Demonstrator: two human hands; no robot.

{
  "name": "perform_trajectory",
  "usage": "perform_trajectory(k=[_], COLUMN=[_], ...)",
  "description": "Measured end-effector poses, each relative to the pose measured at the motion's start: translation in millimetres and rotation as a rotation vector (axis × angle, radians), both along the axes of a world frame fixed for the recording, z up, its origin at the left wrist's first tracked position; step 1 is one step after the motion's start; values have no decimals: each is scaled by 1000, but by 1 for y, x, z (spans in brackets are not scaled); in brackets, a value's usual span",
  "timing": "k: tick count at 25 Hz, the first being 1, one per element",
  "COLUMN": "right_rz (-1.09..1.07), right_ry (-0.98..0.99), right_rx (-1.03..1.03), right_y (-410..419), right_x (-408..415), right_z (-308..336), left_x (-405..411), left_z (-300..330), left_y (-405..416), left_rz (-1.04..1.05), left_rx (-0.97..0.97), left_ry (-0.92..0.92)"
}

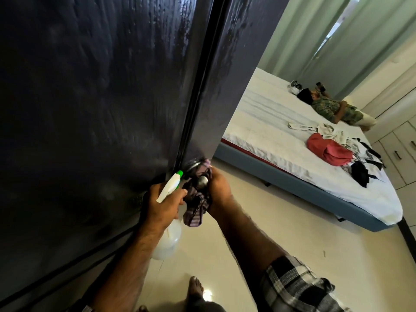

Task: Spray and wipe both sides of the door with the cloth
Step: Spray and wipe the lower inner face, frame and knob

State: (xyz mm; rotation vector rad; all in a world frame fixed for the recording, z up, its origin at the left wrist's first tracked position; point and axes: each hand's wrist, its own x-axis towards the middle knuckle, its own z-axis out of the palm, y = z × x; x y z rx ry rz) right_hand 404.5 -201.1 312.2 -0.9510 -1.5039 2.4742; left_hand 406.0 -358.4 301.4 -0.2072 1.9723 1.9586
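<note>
A dark glossy door point(94, 104) fills the left of the view, its edge turned toward me, with wet streaks near the top. My left hand point(161, 204) grips a white spray bottle point(167, 240) with a green nozzle, held close to the door's edge. My right hand point(219, 189) presses a striped purple cloth point(195, 210) around the round metal door knob point(201, 181). Part of the cloth hangs below the knob.
Past the door stands a bed point(292, 158) with a white sheet, a red garment point(327, 152) and scattered clothes. A person point(331, 108) lies at its far side. White cabinets point(398, 149) line the right wall. My bare foot point(195, 289) stands on the pale tiled floor.
</note>
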Motion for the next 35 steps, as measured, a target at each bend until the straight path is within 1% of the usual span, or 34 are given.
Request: perform_trajectory(k=[1, 3, 5, 7, 9, 12, 13, 16, 17, 18, 20, 22, 23, 24, 26, 27, 28, 29, 33, 34, 35], right_rz=[12, 84, 131, 87, 73, 230, 302, 467, 513, 567, 718, 847, 861, 852, 804, 754, 692, 629, 425, 385, 369], right_ry=[-13, -30, -77, -47, 78, 203, 246, 317, 344, 388, 541, 721, 760, 778, 796, 805, 785, 731, 403, 332, 282], right_rx=[-128, -274, -325, -293, -161, 205, 289, 351, 393, 475, 741, 1075, 1209, 1288, 1310, 1276, 1174, 965, -36, -239, -356], right_y=[3, 5, 0, 3, 9, 25, 30, 53, 64, 75, 93, 106, 108, 108, 106, 102, 98, 92, 53, 46, 44], right_x=[1, 4, 15, 23, 30, 34, 37, 44, 42, 37, 24, 12, 9, 7, 8, 9, 10, 14, 38, 43, 45], right_z=[1, -7, -23, -38, -30, -7, -6, -20, -23, -23, -14, -7, -5, -5, -8, -12, -16, -20, -40, -44, -45], left_x=[0, -1, 0, 1, 2, 1, 0, 0, 0, 2, 4, 7, 9, 10, 17, 21, 25, 30, 42, 44, 46], left_z=[0, -1, -1, 2, 2, 7, 10, 12, 11, 9, 6, 10, 14, 20, 34, 42, 50, 56, 69, 70, 70], left_y=[-1, -2, -3, -4, -4, -2, 0, 4, 6, 7, 12, 17, 19, 22, 30, 34, 39, 43, 49, 49, 50], left_rz=[-5, -12, -23, -27, -21, 20, 29, 47, 62, 84, 123, 173, 199, 219, 266, 291, 316, 346, 434, 455, 475], left_rx=[-4, -18, -25, -28, -34, -67, -75, -82, -85, -100, -153, -189, -195, -198, -214, -224, -233, -238, -218, -221, -223], left_ry=[4, 15, 37, 50, 40, 13, 22, 48, 37, 17, -22, -25, -21, -12, 7, 11, 15, 17, 20, 12, -1])
